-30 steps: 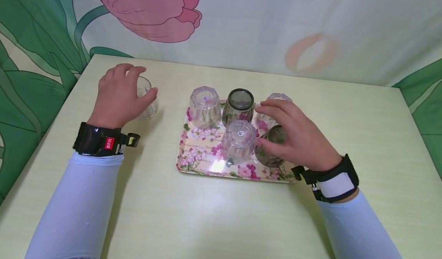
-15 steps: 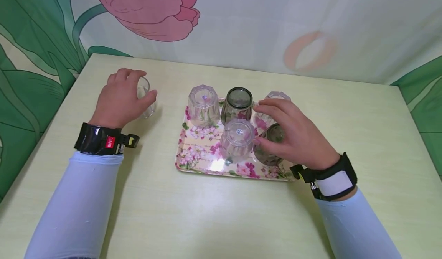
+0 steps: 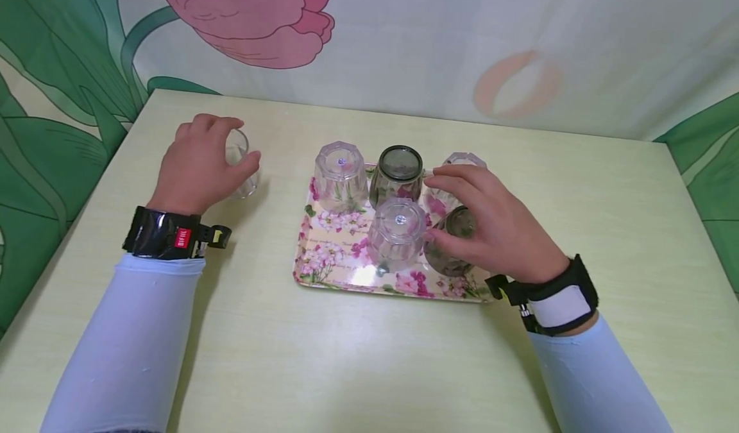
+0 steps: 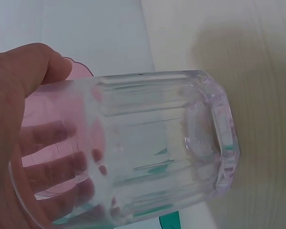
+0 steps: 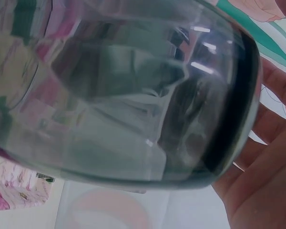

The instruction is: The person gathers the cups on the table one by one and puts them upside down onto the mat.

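At the table's left, my left hand (image 3: pixel 196 163) holds a clear drinking glass (image 3: pixel 242 179) near its rim. In the left wrist view the thumb lies along one side of this faceted glass (image 4: pixel 152 138), and the fingers show through its far side. The glass stands mouth up. My right hand (image 3: pixel 502 228) is curved round the base of a grey tinted glass (image 3: pixel 449 263), which stands upside down at the tray's right. Close up in the right wrist view, that grey glass (image 5: pixel 124 124) hides the fingertips, so their contact is unclear.
On the flowered tray (image 3: pixel 335 279) several more glasses stand upside down: a clear glass (image 3: pixel 340 176) at the back left, a grey glass (image 3: pixel 398 176) at the back, a clear glass (image 3: pixel 397 234) in front, and a clear glass (image 3: pixel 464 159) partly behind my right hand. A printed curtain (image 3: pixel 416 48) hangs behind.
My left fingers have come down a little and drawn closer round the clear glass. The right hand and the glasses on the tray look unchanged apart from a slight shift of the view.
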### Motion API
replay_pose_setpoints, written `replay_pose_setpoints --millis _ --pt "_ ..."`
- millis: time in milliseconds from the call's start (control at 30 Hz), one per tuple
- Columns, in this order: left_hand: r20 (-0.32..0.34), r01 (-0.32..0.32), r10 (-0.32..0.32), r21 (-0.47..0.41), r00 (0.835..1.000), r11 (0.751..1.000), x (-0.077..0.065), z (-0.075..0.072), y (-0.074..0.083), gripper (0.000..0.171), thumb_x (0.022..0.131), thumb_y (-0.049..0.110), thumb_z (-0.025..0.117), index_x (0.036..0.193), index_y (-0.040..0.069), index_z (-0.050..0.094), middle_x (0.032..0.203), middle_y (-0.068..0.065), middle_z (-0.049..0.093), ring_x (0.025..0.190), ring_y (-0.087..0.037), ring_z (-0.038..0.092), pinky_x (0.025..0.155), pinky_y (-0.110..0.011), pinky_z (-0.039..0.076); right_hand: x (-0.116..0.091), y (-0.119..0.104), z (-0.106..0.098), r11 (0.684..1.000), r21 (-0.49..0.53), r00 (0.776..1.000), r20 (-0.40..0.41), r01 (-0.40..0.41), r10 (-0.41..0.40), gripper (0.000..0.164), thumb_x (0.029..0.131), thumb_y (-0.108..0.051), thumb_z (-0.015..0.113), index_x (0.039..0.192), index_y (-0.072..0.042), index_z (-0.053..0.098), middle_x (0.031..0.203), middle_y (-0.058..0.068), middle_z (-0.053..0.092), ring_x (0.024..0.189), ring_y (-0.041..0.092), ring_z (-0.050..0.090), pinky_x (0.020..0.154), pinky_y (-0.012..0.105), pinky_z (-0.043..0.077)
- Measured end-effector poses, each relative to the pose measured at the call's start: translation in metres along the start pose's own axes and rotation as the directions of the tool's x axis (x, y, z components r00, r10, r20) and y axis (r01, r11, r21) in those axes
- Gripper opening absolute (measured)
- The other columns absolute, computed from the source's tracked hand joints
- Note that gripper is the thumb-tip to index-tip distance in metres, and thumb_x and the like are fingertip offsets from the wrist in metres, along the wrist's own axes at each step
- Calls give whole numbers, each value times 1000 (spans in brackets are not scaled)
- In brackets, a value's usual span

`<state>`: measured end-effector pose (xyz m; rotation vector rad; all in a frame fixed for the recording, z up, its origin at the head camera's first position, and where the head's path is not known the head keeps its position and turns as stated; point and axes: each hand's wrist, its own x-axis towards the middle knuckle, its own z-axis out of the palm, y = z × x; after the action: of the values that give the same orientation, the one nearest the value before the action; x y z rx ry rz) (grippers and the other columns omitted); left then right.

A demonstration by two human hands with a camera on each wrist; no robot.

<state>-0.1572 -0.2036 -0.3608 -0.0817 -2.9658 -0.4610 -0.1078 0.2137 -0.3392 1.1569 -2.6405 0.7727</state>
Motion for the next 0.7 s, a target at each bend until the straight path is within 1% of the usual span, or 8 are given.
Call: replay_pose_setpoints --millis 167,367,533,700 --pt "-5 2 -2 3 1000 1000 -1 -1 0 62 94 44 59 141 4 53 141 -29 48 123 -52 45 92 -68 47 1 -1 -1 1000 5 1000 -1 -2 2 65 82 -30 81 138 -7 56 141 11 52 134 30 45 111 47 40" --pt "-34 -9 9 7 999 1000 -4 -4 4 59 94 43 58 140 7 56 139 -29 49 121 -51 46 87 -68 48 1 0 -1 1000 8 1000 -4 1 -1 65 82 -30 81 139 -7 56 141 11 52 134 30 46 112 46 40" --pt "-84 -20 20 -10 996 1000 -6 -9 11 53 94 43 57 139 13 60 136 -28 49 120 -49 46 83 -68 49 0 0 -1 1000 5 1000 -6 1 -1 66 82 -30 81 139 -8 56 141 11 52 134 30 46 112 46 40" --pt "-145 -20 15 -33 989 999 -11 -16 18 51 94 41 59 136 13 62 136 -25 49 123 -46 45 80 -68 51 0 1 -1 1000 -9 1000 -5 -8 8 67 82 -33 81 139 -8 56 142 10 52 135 28 46 112 45 40"
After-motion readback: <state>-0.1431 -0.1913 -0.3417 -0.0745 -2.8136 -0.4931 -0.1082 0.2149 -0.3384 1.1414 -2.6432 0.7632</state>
